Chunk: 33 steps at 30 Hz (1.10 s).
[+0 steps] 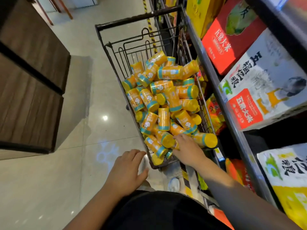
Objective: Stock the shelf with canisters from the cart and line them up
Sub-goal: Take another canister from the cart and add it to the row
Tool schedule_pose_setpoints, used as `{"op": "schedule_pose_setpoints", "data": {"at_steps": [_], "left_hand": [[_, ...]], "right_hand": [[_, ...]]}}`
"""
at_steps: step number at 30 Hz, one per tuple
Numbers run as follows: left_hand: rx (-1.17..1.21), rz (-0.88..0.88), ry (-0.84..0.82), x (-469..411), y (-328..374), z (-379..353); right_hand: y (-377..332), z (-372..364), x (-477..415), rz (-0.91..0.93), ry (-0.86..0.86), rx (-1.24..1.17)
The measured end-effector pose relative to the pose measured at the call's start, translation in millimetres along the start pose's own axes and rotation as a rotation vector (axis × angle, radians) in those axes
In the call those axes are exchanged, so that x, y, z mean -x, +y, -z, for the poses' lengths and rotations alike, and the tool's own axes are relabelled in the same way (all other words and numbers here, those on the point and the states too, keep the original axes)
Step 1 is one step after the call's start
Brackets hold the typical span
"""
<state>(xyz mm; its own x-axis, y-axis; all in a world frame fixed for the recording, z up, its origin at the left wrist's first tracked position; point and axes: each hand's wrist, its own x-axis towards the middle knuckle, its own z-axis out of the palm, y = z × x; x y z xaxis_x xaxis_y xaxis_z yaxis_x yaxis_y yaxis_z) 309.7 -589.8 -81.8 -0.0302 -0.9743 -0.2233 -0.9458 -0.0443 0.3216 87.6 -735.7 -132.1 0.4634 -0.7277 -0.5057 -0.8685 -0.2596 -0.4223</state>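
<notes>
A heap of small cylindrical canisters [164, 103] is seen filling the basket of a dark wire cart [116, 52], which stands on the pale tiled floor [93, 90] just beside the shelf [214, 80]. Each canister is wrapped in an orange-yellow label with a teal band near one end and a small white cartoon figure, and is closed by a plain yellow lid; they lie tumbled in every direction, most on their sides. The right hand [188, 149] is laid on the canisters at the near end of the cart, fingers spread loosely over them; whether one is actually gripped cannot be told. The left hand [127, 170] is held open and empty near the cart's near corner. Large boxed and bagged rice packs [259, 90] are stacked on the shelf to the right.
</notes>
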Motion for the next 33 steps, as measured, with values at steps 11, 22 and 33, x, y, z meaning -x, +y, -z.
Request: {"op": "schedule_pose_setpoints", "data": {"at_steps": [11, 22, 33], "left_hand": [[-0.157, -0.399, -0.432, -173, -37, -57], [-0.351, -0.641, -0.707, -263, -24, -124], [0.066, -0.47, -0.697, -268, -37, -71]], "right_hand": [[8, 18, 21, -0.248, 0.106, -0.183], [-14, -7, 69, -0.591, 0.371, -0.372], [50, -9, -12, -0.784, 0.345, -0.384]]}}
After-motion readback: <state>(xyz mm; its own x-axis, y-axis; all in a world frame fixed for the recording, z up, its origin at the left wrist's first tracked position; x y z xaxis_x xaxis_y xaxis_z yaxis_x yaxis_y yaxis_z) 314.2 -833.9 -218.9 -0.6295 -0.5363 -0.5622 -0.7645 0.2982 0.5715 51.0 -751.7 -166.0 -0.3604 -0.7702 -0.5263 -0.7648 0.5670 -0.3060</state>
